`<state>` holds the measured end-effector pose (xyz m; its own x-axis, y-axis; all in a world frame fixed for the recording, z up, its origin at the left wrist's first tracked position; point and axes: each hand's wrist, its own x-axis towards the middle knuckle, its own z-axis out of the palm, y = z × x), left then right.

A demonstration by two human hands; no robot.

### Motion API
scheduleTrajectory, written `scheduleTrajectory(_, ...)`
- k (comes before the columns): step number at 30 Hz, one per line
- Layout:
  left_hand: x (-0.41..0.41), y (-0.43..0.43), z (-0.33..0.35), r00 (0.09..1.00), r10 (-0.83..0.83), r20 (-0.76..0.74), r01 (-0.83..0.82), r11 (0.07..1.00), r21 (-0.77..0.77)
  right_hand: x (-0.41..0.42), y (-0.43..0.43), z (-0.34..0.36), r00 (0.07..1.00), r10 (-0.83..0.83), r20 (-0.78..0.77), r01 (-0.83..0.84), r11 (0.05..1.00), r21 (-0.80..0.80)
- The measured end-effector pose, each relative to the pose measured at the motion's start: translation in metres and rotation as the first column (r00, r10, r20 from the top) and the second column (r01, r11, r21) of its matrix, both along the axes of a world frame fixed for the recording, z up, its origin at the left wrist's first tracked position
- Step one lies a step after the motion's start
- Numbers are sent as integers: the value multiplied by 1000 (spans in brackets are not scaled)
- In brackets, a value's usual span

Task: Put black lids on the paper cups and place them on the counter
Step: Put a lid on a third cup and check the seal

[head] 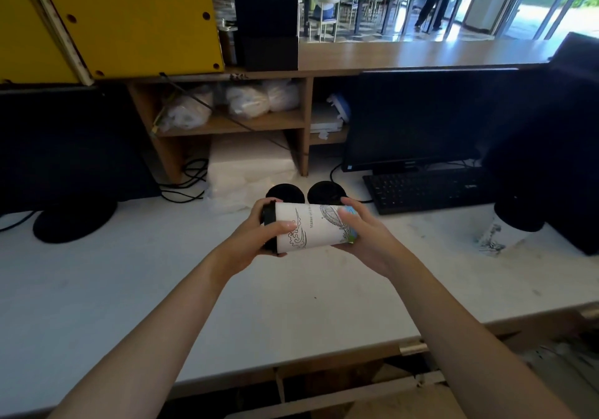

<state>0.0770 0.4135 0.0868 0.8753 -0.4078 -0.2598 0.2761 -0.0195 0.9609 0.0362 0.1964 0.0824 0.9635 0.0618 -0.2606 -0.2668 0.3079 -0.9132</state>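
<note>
A white paper cup (312, 226) with line drawings is held sideways above the white worktop (227, 289). A black lid (269, 219) sits on its left end. My left hand (259, 237) grips the lid end, thumb lying along the cup wall. My right hand (359, 234) wraps round the cup's base. Two loose black lids (285, 192) (325, 191) lie flat on the worktop just behind the cup. At the right another paper cup (496, 237) with a black lid (518, 216) stands tilted against a dark box.
A black keyboard (428, 188) and monitor (418, 117) stand behind right. A second monitor's stand (74, 221) sits at the left. A wooden shelf (233, 120) holds plastic bags. The raised wooden counter (421, 54) runs along the back. A white plastic bundle (249, 165) lies behind the lids.
</note>
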Motion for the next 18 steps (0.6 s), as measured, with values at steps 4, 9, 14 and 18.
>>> scheduleTrajectory(4, -6, -8, 1, 979, 31, 200, -46, 996, 74, -2, 7, -14, 988, -81, -132, 93, 991, 93)
scheduleTrajectory(9, -10, -14, 0, 916, 14, 400, -88, 982, 168, -2, 20, -12, 974, -169, -152, 216, 895, 389)
scheduleTrajectory(14, -7, -15, -7, 872, 22, 488, -120, 978, 171, -1, 23, -7, 967, -188, -170, 247, 854, 458)
scheduleTrajectory(18, -3, -12, -14, 872, -17, 488, -74, 983, 165, 0, 23, -3, 967, -196, -165, 249, 869, 428)
